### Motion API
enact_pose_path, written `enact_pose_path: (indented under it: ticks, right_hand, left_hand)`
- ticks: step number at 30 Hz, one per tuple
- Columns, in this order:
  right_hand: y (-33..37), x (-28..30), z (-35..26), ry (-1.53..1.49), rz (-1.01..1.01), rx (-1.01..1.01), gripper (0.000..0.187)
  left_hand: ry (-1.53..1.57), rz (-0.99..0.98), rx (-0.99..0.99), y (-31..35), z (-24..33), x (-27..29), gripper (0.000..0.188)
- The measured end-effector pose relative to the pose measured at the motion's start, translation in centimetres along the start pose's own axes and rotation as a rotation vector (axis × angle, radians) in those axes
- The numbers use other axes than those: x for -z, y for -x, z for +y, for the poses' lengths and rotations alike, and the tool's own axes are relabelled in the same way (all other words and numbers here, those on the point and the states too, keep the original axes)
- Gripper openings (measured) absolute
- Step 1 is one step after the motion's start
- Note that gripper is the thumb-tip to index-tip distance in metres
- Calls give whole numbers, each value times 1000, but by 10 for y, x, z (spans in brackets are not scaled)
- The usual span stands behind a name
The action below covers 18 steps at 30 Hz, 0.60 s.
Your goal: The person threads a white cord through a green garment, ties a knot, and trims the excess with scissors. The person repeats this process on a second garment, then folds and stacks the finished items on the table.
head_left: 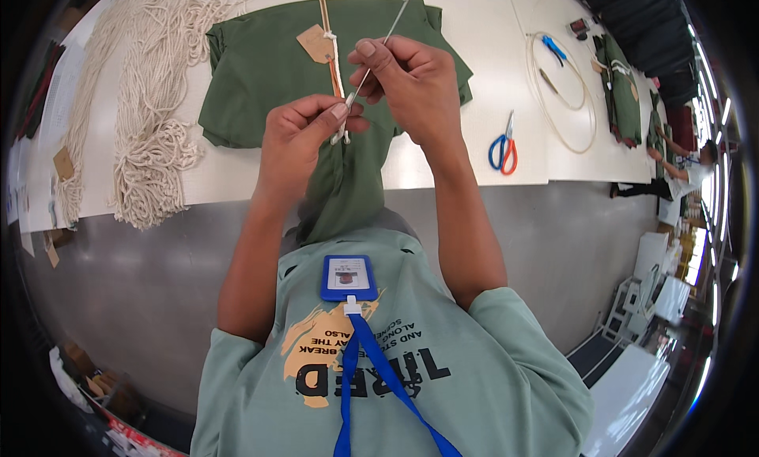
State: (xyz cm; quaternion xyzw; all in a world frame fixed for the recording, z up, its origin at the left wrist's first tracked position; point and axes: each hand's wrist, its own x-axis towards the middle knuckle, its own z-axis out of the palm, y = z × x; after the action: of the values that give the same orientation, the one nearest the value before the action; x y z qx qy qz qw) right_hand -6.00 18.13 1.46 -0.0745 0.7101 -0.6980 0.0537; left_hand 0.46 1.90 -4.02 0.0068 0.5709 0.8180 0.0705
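A dark green folded garment (257, 77) lies on the white table (474, 160), with part of it hanging over the near edge towards me. A white cord (337, 66) runs down across it beside a brown paper tag (316, 44). My left hand (294, 141) pinches the cord near its lower end, thumb against fingers. Above and to the right, my right hand (423, 81) grips a thin metal rod (400, 18) between thumb and fingers. The rod slants down to the left, its lower end meeting the cord at my left fingertips. Whether it passes into the cord, I cannot tell.
Bundles of off-white cord (150, 152) cover the table's left side. Scissors (504, 150) with blue and orange handles lie at right, near a coiled clear hose (591, 113) with a blue fitting. Another green bundle (622, 93) lies further right. A person (688, 176) works beyond.
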Motion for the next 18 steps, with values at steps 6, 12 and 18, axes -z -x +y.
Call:
enact_pose_path:
  ticks: [6,12,18]
  right_hand:
    - [18,5,8,-78,80,-75,26]
    - [8,23,16,-77,-11,-130,25]
    - [29,30,42,-168,89,-201,26]
  left_hand:
    - [-22,-11,2,1,-12,-10,22]
    - [-162,120,-44,-6,-20,-24,22]
    - [-88,212,-73,-12,-28,-34,21]
